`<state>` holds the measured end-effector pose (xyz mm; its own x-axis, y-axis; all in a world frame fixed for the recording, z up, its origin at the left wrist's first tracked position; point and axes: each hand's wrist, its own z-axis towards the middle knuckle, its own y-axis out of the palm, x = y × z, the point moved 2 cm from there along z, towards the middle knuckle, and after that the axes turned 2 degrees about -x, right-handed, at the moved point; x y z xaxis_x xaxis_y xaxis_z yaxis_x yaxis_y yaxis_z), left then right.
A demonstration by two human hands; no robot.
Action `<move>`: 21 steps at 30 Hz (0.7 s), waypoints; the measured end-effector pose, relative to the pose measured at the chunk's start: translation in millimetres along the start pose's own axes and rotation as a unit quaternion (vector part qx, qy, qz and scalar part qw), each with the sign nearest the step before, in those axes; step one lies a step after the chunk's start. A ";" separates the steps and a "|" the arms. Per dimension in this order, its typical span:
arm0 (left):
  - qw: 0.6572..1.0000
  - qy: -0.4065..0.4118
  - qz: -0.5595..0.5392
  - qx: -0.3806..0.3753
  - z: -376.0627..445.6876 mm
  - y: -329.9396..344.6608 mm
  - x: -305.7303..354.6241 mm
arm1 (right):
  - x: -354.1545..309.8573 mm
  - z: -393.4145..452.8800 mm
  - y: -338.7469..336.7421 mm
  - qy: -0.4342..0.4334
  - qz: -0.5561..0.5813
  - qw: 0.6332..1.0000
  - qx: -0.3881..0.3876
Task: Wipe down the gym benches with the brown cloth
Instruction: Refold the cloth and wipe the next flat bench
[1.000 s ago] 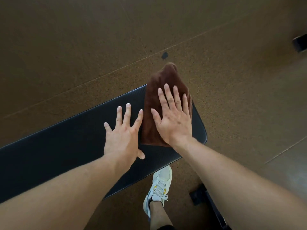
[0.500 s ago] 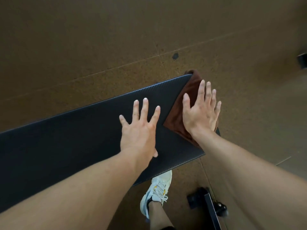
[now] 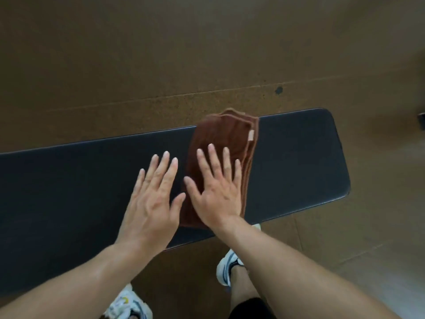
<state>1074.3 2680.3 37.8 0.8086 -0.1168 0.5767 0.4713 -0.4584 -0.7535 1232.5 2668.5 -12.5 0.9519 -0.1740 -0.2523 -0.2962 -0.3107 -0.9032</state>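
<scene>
A long black padded gym bench (image 3: 299, 162) runs across the view from the left edge to a rounded right end. A folded brown cloth (image 3: 225, 137) lies across the pad, its far edge hanging slightly past the bench's back side. My right hand (image 3: 216, 192) presses flat on the near half of the cloth, fingers straight and spread. Just left of the cloth, my left hand (image 3: 151, 201) lies flat on the bare pad with straight fingers, its thumb close to the cloth's edge.
Brown speckled rubber floor (image 3: 161, 54) surrounds the bench, with a dark spot (image 3: 279, 90) behind it. My white sneakers (image 3: 226, 268) stand on the floor under the bench's near edge. A dark object (image 3: 421, 120) shows at the right edge.
My right hand has slid the cloth from the bench's right end leftward along the pad. The view has shifted, so more of the bench's right end now shows bare.
</scene>
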 end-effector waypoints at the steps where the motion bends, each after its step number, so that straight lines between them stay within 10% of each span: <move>1: 1.000 -0.006 -0.013 -0.006 -8.4 -10.3 -2.5 | -25.1 -9.9 10.1 -0.041 -0.007 0.999 -0.023; 8: 0.999 -0.012 0.012 -0.041 7.3 -23.7 11.4 | -34.7 19.6 5.3 -0.205 -0.048 0.976 -0.054; 21: 0.935 -0.052 0.211 -0.279 130.3 71.9 123.2 | 241.3 69.6 -83.2 0.039 -0.016 0.997 0.062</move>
<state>1253.8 2747.7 13.6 0.9250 -0.3174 0.2087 -0.1310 -0.7823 -0.6090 1492.3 2717.4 -22.4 0.9502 -0.2390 -0.1999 -0.2497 -0.2004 -0.9474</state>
